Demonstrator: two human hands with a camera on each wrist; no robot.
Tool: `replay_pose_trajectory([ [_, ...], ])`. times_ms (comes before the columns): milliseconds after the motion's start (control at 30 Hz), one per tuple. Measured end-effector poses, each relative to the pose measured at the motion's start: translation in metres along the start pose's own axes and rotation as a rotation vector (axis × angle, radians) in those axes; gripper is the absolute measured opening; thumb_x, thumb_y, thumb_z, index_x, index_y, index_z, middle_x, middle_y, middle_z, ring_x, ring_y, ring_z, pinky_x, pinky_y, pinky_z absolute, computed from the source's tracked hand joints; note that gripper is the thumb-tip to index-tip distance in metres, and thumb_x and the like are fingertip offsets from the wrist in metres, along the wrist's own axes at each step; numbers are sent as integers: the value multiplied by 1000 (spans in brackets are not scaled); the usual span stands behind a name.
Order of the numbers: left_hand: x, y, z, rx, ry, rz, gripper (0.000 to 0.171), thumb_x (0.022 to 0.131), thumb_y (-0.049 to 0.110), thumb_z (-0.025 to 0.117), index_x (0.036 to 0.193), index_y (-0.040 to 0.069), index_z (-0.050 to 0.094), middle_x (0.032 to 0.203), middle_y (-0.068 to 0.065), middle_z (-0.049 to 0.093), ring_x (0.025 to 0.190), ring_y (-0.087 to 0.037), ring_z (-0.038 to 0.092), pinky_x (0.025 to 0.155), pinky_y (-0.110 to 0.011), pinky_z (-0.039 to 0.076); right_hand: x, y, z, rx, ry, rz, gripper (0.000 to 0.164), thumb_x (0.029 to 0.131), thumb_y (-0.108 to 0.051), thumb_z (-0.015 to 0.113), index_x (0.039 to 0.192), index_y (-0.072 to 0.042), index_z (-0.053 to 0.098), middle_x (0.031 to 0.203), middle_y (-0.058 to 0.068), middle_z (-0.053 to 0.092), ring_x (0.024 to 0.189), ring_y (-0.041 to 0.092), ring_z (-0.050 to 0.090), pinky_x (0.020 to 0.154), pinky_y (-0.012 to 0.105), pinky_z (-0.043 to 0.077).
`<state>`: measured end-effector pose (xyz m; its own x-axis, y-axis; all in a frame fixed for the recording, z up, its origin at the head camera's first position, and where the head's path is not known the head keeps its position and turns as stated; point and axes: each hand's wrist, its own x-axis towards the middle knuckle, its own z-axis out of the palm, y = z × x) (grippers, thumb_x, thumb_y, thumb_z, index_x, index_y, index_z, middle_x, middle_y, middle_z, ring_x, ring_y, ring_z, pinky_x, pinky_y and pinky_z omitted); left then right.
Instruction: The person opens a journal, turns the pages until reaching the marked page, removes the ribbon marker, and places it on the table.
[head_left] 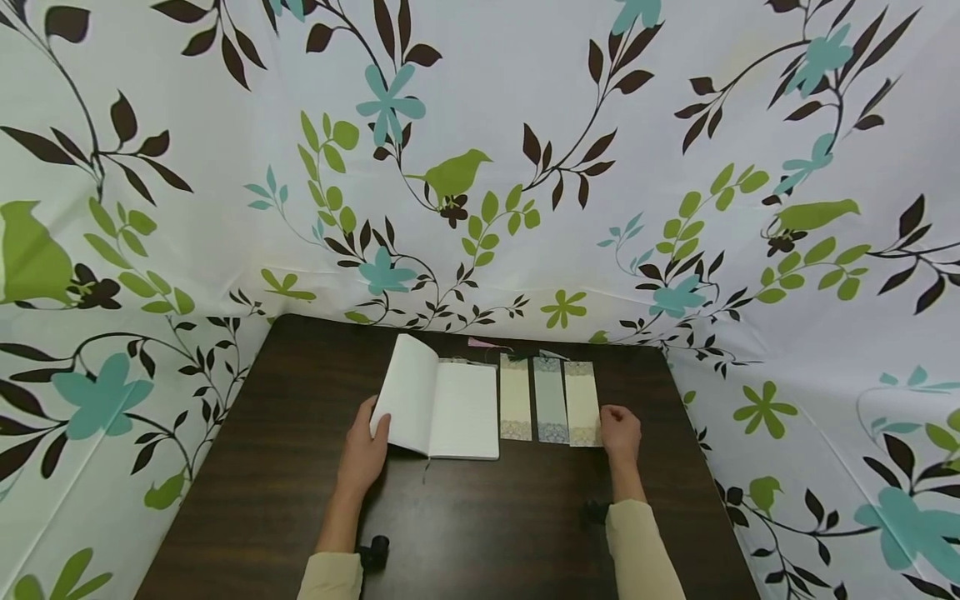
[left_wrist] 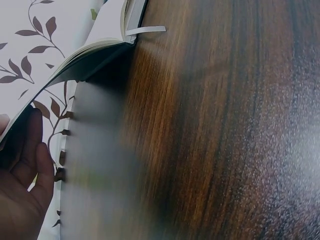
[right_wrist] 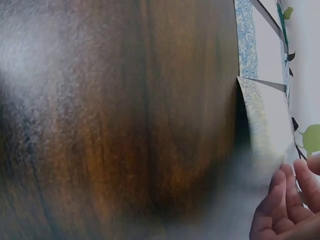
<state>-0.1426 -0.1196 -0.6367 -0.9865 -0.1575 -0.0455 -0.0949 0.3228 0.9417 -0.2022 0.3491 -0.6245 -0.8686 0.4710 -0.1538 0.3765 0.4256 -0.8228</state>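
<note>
An open notebook (head_left: 463, 410) with lined pages lies on the dark wooden table. My left hand (head_left: 363, 450) grips its raised left side, thumb over the page and fingers beneath the dark cover (left_wrist: 100, 62). A ribbon marker (left_wrist: 150, 30) sticks out of the notebook's lower edge. Right of the notebook are three bookmarks: a cream one (head_left: 515, 400), a pale blue-green one (head_left: 551, 402) and another cream one (head_left: 582, 404). My right hand (head_left: 621, 432) pinches the right edge of the rightmost bookmark (right_wrist: 270, 117), whose near corner is lifted off the table.
Tassels (head_left: 487, 343) lie beyond the bookmarks' far ends. A cloth (head_left: 480, 208) printed with leaves and birds hangs behind the table (head_left: 480, 533) and on both sides. A dark wrist device (head_left: 375, 552) sits by my left sleeve.
</note>
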Motion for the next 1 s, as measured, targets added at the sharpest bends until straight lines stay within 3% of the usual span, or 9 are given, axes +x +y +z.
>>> replay_pose_trajectory([
  [100, 0, 1, 0, -1, 6, 6, 51, 116, 31, 50, 162, 9, 40, 152, -21, 62, 135, -38, 63, 109, -59, 48, 1, 1, 3, -15, 49, -8, 41, 112, -29, 49, 134, -1, 69, 130, 25, 65, 112, 40, 62, 90, 54, 50],
  [233, 1, 1, 1, -2, 11, 13, 51, 116, 31, 50, 161, 8, 40, 150, -22, 63, 134, -38, 64, 109, -59, 48, 0, -2, 13, 2, 97, -55, 36, 111, -28, 54, 126, -1, 73, 118, 23, 72, 92, 28, 63, 75, 40, 49],
  [433, 1, 0, 2, 6, 9, 13, 51, 116, 32, 50, 161, 9, 40, 151, -21, 62, 134, -38, 64, 109, -59, 49, -14, -8, 42, 72, 30, -146, 32, 111, -23, 57, 122, 0, 75, 110, 23, 76, 75, 14, 60, 61, 30, 46],
  [600, 1, 0, 2, 8, 4, 15, 52, 116, 31, 49, 162, 8, 40, 151, -21, 62, 134, -38, 64, 109, -59, 49, -37, -16, 78, 86, -77, -262, 30, 111, -25, 60, 122, -2, 76, 105, 18, 77, 80, 21, 65, 63, 31, 49],
  [767, -1, 0, 2, 13, 6, 25, 51, 116, 30, 50, 161, 7, 40, 150, -22, 62, 133, -38, 64, 108, -59, 49, -70, -26, 112, -63, -246, -504, 25, 111, -26, 63, 121, -8, 77, 110, 8, 76, 95, 22, 69, 75, 37, 56],
  [900, -1, 1, 2, 22, 8, 31, 51, 116, 30, 50, 161, 7, 40, 150, -23, 63, 132, -38, 65, 107, -59, 50, -92, -34, 134, -259, -285, -778, 16, 109, -23, 66, 116, -15, 78, 118, 0, 74, 109, 21, 69, 91, 46, 58],
  [1000, 0, 1, 2, 12, 8, 34, 51, 116, 30, 50, 161, 8, 40, 150, -22, 63, 131, -38, 65, 107, -59, 50, -103, -41, 147, -346, -322, -928, 17, 107, -26, 67, 118, -18, 78, 128, 0, 74, 122, 24, 68, 101, 51, 55],
])
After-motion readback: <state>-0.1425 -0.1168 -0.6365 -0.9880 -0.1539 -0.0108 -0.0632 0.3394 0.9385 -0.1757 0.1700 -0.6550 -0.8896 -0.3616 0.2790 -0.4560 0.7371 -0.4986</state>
